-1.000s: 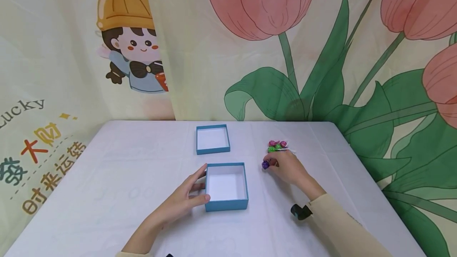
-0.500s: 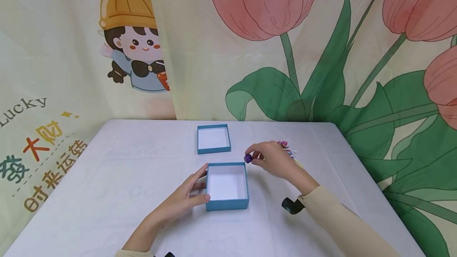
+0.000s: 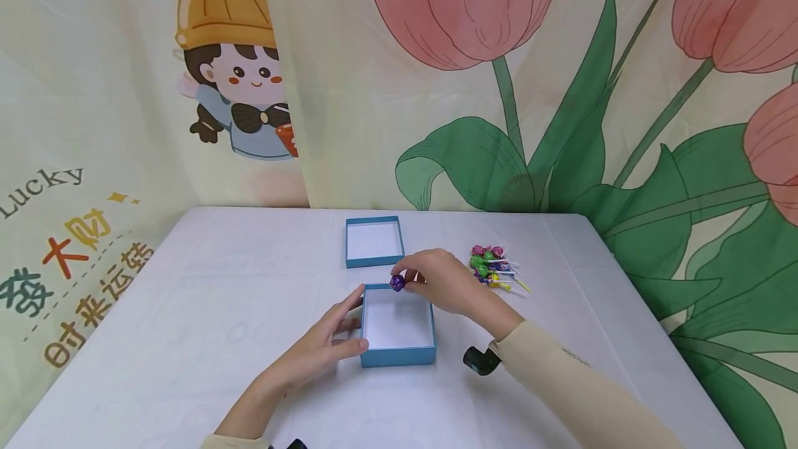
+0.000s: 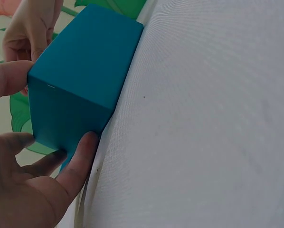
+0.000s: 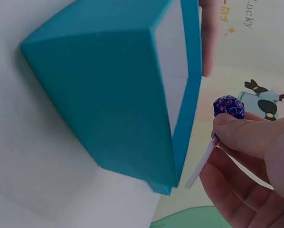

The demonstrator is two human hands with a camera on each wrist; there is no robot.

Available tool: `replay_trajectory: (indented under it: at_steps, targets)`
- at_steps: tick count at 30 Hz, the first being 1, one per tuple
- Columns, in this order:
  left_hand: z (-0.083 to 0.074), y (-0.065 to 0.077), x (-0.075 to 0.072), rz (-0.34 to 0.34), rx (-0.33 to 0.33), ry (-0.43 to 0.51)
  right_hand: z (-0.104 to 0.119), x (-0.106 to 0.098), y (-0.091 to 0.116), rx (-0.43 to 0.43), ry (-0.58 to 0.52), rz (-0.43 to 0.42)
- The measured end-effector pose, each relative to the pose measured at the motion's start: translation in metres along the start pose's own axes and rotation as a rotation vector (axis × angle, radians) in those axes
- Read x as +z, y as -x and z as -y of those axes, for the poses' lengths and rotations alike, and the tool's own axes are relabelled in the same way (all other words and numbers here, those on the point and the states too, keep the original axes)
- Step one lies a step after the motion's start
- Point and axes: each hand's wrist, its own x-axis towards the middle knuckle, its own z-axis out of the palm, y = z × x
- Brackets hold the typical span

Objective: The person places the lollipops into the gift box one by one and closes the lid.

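Note:
A purple-wrapped lollipop (image 3: pixel 397 283) is pinched between the thumb and fingers of my right hand (image 3: pixel 436 280), above the back part of the blue box (image 3: pixel 399 357). In the right wrist view, its white stick (image 5: pixel 199 165) points down, beside the box rim. My left hand (image 3: pixel 322 338) rests against the box's left side with fingers spread, the thumb at the near left corner. The left wrist view shows the fingertips (image 4: pixel 87 142) touching the blue wall. White lining shows inside the box.
Behind the box lies a shallow blue lid (image 3: pixel 374 241), its white inside facing up. A pile of several lollipops (image 3: pixel 489 265) in pink, green, blue and yellow wrappers sits to the right. Everything stands on a white-covered table (image 3: pixel 249 283), with a printed curtain (image 3: pixel 343 89) behind.
My right hand has carried the purple lollipop left from beside the pile to over the box, uncovering the pile. The left hand has stayed at the box.

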Motion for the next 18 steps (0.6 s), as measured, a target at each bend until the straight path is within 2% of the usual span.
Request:
replay_trajectory:
  at_steps: [10, 18]
  targets:
    - [0.003, 0.000, -0.001, 0.004, 0.018, -0.006, 0.006, 0.027, -0.009, -0.040, 0.053, 0.015]
    - [0.007, 0.000, -0.001, 0.002, 0.011, 0.003, 0.008, 0.041, -0.011, -0.081, 0.110, -0.018]
